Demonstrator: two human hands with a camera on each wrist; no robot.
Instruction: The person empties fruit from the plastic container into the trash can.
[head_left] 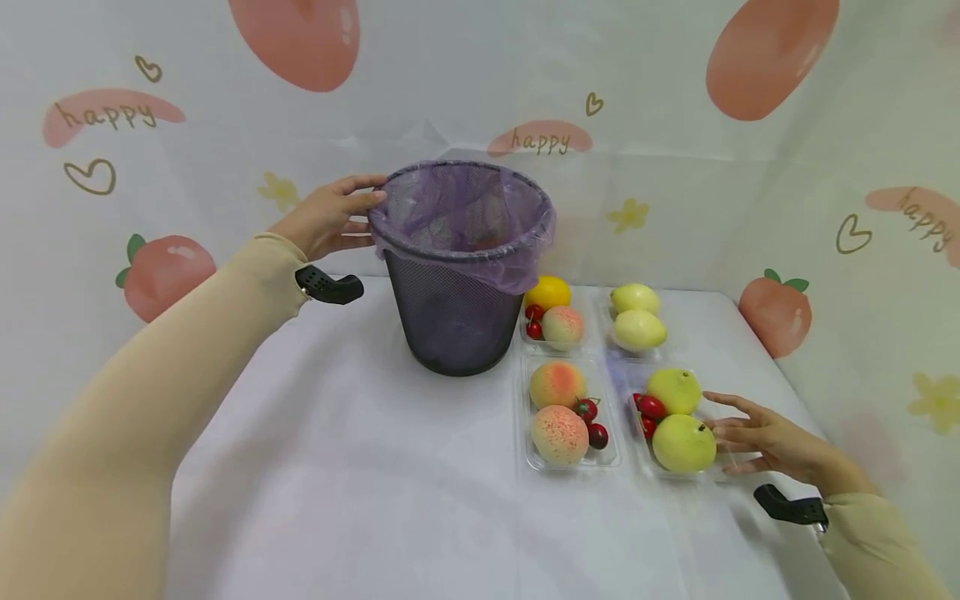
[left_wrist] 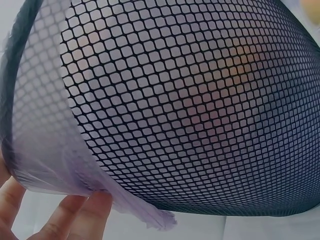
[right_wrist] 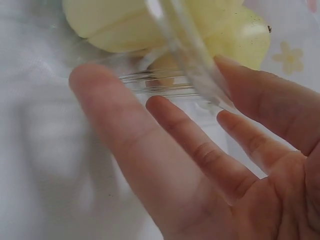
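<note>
- The left hand grasped the rim of the bin.
- The right hand, fingers loosely spread, was beside the pear box, to the bin's right and nearer the person.

Light looks soft; wrist views seem partly blurred.

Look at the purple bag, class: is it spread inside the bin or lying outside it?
Spread inside: the purple bag lines the mesh bin, and its edge drapes over the outside.
</note>
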